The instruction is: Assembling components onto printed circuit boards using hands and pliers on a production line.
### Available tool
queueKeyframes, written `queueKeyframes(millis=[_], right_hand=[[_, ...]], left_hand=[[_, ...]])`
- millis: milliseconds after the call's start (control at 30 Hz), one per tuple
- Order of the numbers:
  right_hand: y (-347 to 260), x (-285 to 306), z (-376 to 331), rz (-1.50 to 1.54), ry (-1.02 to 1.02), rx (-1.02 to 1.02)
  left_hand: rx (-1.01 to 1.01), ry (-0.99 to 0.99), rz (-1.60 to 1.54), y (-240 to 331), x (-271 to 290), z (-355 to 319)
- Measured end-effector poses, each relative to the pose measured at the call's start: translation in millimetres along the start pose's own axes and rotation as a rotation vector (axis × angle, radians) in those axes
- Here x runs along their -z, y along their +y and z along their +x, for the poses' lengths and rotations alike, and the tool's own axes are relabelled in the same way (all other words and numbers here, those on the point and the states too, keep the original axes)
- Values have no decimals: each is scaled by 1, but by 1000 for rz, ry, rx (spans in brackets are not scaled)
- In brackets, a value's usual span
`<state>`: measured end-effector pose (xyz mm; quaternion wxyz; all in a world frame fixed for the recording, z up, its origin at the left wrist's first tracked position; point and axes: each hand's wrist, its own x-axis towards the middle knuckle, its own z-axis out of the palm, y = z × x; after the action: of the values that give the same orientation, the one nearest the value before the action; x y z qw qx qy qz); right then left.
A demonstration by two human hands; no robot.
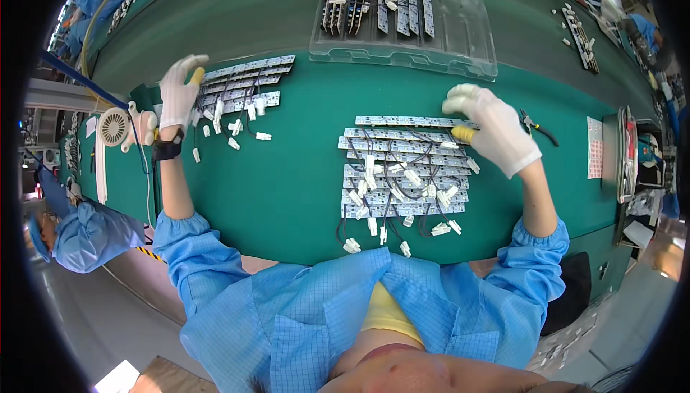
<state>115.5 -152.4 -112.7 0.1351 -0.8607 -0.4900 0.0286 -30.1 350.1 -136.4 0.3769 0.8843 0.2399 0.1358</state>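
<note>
The left hand [180,97], white-gloved, sits near ten o'clock, fingers pointing toward one; how far it is closed cannot be made out. The right hand [497,130], gloved too, lies between two and three, curved fingers toward ten, yellow thumb [464,134] parted from them. Both forearms [178,190] rise toward twelve.

Electronics workshop with circuit boards [404,197]

A head-worn fisheye faces the bench [287,192] below.
</note>
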Motion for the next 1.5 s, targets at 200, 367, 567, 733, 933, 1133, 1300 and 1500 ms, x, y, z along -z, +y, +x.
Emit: queueKeyframes(millis=[200, 367, 567, 733, 933, 1133, 1300, 1500], right_hand=[[-9, 8, 8, 399, 130, -151], [-59, 35, 2, 282, 490, 80], [-55, 29, 0, 124, 421, 141], [-42, 14, 8, 822, 636, 142], [-32, 17, 3, 472, 699, 478], [-43, 40, -1, 932, 176, -513], [-31, 32, -4, 1043, 359, -420], [-37, 31, -6, 1031, 394, -429]], left_hand=[[-511, -11, -103, 132, -64, -60], [-72, -801, -1114, 139, -106, -98], [-164, -731, -921, 148, -104, -108], [-160, -646, -582, 162, -92, -104], [-294, -524, -326, 157, -88, -99], [-279, -648, -600, 158, -84, -105], [-322, -537, -795, 149, -90, -110], [-601, -285, -383, 143, -89, -100]])
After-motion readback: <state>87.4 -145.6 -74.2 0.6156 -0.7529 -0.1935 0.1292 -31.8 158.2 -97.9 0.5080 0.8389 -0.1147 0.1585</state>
